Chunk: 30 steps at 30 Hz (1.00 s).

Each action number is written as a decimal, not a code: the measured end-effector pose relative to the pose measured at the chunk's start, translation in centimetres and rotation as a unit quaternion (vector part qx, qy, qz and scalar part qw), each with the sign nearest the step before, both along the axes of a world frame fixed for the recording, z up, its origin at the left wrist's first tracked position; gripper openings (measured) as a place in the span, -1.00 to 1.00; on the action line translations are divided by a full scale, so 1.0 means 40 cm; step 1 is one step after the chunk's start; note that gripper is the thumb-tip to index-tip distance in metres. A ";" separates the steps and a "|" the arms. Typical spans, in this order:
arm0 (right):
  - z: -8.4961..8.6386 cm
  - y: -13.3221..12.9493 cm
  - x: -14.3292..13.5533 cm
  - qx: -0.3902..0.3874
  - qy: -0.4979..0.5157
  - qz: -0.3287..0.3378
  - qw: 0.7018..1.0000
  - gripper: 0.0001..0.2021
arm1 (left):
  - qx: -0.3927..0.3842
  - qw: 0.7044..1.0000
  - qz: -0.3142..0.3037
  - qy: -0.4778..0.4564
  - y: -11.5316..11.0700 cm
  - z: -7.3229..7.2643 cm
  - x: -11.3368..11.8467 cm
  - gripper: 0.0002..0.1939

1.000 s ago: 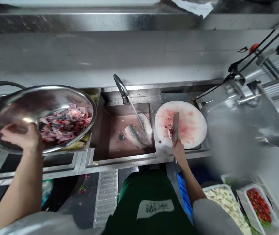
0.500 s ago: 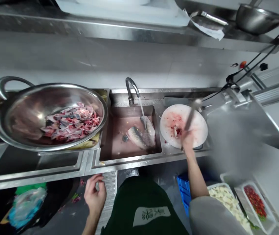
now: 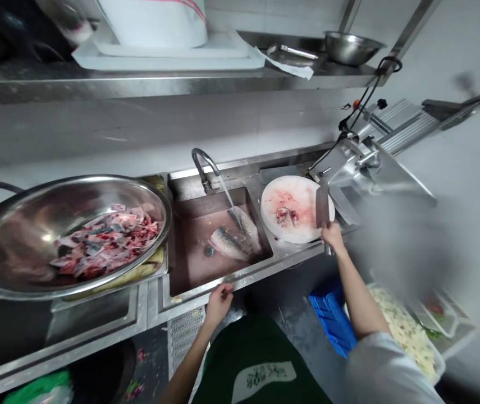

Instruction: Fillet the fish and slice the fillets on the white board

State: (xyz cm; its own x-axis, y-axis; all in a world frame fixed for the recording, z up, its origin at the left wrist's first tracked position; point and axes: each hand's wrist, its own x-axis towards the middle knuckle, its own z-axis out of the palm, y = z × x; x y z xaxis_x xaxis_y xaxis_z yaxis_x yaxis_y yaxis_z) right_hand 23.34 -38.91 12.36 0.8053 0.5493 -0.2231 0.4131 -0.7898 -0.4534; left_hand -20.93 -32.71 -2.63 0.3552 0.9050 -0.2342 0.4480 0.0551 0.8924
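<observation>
Cleaver (image 3: 321,207) moved R across board (image 3: 272,207) | R fingers (image 3: 330,230) gripped hndl (image 3: 328,249); L fingers (image 3: 220,293) curled, contents unclear | prob. hvy, slick; best held there

From my end of the feed, the only writing I can pick out is on the pale patch (image 3: 265,382) across the front of the person's green apron (image 3: 259,339), at the bottom of the head view. It carries a short row of dark green characters (image 3: 265,372), Chinese in look, slanting a little upward to the right, with the patch partly cut off by the lower edge. The characters are too small and blurred for me to read any of them.
</observation>
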 end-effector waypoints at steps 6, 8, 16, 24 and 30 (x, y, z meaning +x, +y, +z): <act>-0.070 -0.231 -0.060 -0.087 0.002 -0.038 0.995 -0.69 | 0.030 0.993 -0.106 0.028 0.248 0.049 0.381 -0.86; -0.095 -0.216 -0.103 -0.094 -0.015 -0.031 0.995 -0.69 | 0.053 0.990 -0.121 0.046 0.326 0.082 0.520 -0.84; -0.128 0.093 -0.202 -0.106 -0.003 0.028 0.994 -0.70 | 0.019 0.959 -0.199 0.201 0.411 0.107 0.838 -0.66; -0.135 0.190 -0.157 -0.144 0.003 0.049 0.988 -0.63 | 0.002 0.964 -0.172 0.202 0.379 0.089 0.845 -0.69; -0.127 0.254 -0.126 -0.129 0.000 0.070 0.989 -0.61 | 0.003 0.967 -0.166 0.192 0.361 0.087 0.847 -0.73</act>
